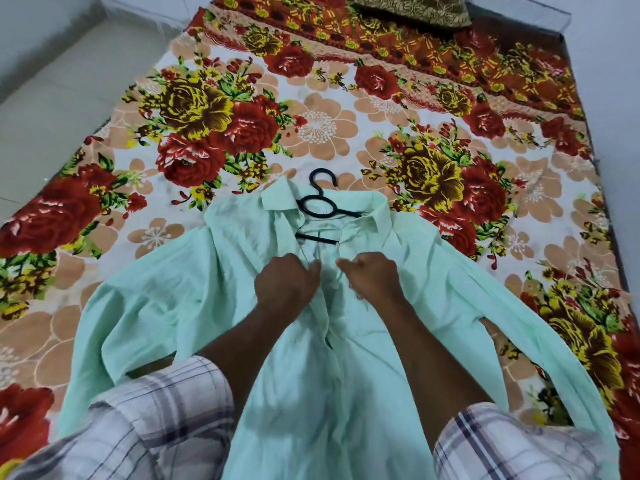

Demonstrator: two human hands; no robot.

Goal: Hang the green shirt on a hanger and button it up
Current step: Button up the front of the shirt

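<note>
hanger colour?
Black. The hanger shows at the open collar of the green shirt; head view, the only one.

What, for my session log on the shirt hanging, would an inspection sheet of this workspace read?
Surface: floral bedsheet, spread flat.
Job's things: green shirt lies front up with its sleeves spread; black hanger sits inside its collar, hook poking out above.
Clutter: patterned pillow at the far edge.
Grips: left hand and right hand each pinch a front edge of the shirt below the collar.
Cables: nothing seen.
Surroundings: pale floor to the bedsheet's left.
</note>
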